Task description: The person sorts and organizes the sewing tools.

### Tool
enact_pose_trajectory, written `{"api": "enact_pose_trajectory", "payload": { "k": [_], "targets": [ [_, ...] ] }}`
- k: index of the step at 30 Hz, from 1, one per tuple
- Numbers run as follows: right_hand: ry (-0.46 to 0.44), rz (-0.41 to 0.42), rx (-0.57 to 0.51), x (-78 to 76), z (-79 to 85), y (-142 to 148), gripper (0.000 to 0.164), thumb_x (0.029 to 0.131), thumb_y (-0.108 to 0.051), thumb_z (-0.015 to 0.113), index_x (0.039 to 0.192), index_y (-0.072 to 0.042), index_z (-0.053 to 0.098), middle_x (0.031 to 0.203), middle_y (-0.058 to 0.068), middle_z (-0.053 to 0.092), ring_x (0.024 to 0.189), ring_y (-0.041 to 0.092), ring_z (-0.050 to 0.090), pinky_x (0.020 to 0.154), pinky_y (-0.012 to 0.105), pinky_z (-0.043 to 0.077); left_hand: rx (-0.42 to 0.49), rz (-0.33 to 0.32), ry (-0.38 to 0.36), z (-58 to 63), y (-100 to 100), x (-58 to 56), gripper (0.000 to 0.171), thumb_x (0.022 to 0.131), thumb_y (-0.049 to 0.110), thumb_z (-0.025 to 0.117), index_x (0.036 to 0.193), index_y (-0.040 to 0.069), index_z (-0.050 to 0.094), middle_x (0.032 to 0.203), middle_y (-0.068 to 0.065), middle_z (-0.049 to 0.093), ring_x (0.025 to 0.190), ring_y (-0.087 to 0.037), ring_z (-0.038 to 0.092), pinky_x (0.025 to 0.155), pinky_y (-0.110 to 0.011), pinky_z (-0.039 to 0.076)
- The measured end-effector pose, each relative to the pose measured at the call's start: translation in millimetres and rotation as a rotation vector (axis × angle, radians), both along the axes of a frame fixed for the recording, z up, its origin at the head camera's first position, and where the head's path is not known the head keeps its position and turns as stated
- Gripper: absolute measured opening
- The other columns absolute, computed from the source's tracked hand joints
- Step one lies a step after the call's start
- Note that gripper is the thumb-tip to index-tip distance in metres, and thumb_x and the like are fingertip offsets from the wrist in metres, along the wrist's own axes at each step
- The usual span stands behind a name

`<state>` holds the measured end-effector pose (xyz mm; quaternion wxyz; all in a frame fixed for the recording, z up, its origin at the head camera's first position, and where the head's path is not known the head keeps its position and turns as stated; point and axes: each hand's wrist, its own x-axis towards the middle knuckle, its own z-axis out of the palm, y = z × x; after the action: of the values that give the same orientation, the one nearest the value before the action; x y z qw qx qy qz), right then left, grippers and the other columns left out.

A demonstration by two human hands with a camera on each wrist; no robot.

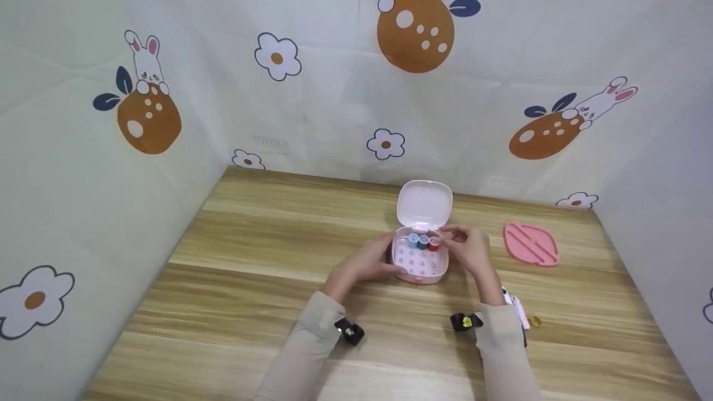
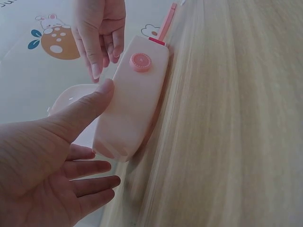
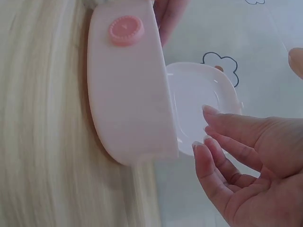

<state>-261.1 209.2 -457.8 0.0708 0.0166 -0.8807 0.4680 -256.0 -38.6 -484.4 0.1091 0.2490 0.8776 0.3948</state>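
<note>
Pale sleeves (image 1: 301, 356) stretch up from the bottom of the frame, a wrist camera (image 1: 351, 333) strapped on each! Right of centre on the wooden table (image 1: 234, 312) sits the pink box (image 1: 431, 279), lid (image 1: 425, 203) tipped back. The left hand (image 1: 367, 262) grips its left side, thumb at the front corner. Along the back row of pegs: a light blue spool (image 1: 413, 240), a green spool (image 1: 423, 243), a red spool (image 1: 433, 245). The right hand (image 1: 472, 249) is beside the red one, fingers loosely bent, slightly parted, nothing visible between them; contact, cannot tell. Far right, a pink tray (image 1: 531, 244) lies flat.
</note>
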Motion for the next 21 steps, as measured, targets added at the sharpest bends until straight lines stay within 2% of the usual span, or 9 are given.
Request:
{"api": "enact_pose_trajectory", "payload": {
  "k": [6,13,16,21],
  "targets": [
    [-0.01,-0.011,-0.006,3.8,2.6,10.6,0.025,0.087,0.003,0.077,0.111,0.01,0.076,0.083,0.012,0.071,0.072,0.006,0.059,0.062,0.012,0.049,0.009,-0.011,0.025,0.1,-0.7,0.8,0.09,0.091,0.026,0.085,0.162,0.0,0.036,0.159,-0.02,0.05,0.149,-0.036,0.046,0.127,-0.046,0.035],
    [-0.026,-0.018,-0.035,7.7,2.9,25.7,0.028,0.088,0.005,0.072,0.115,0.015,0.072,0.082,0.009,0.069,0.069,0.003,0.058,0.06,0.012,0.049,0.002,-0.002,0.004,1.6,0.2,2.1,0.089,0.091,0.025,0.084,0.162,0.001,0.036,0.158,-0.021,0.05,0.148,-0.036,0.046,0.127,-0.046,0.035],
    [-0.039,-0.036,-0.051,9.6,2.8,31.5,0.03,0.09,0.004,0.074,0.117,0.016,0.071,0.08,0.007,0.069,0.065,0.001,0.059,0.057,0.013,0.051,-0.013,-0.002,0.014,2.1,0.5,2.2,0.089,0.091,0.026,0.084,0.162,0.002,0.037,0.157,-0.021,0.051,0.147,-0.036,0.047,0.126,-0.046,0.036],
    [-0.057,-0.068,-0.057,11.6,2.5,40.1,0.032,0.091,0.0,0.078,0.118,0.015,0.071,0.077,0.003,0.069,0.063,0.004,0.065,0.056,0.017,0.057,-0.029,0.009,0.005,2.1,0.7,1.4,0.09,0.091,0.027,0.084,0.164,0.004,0.035,0.159,-0.019,0.05,0.148,-0.035,0.047,0.127,-0.045,0.035]
  ]
}}
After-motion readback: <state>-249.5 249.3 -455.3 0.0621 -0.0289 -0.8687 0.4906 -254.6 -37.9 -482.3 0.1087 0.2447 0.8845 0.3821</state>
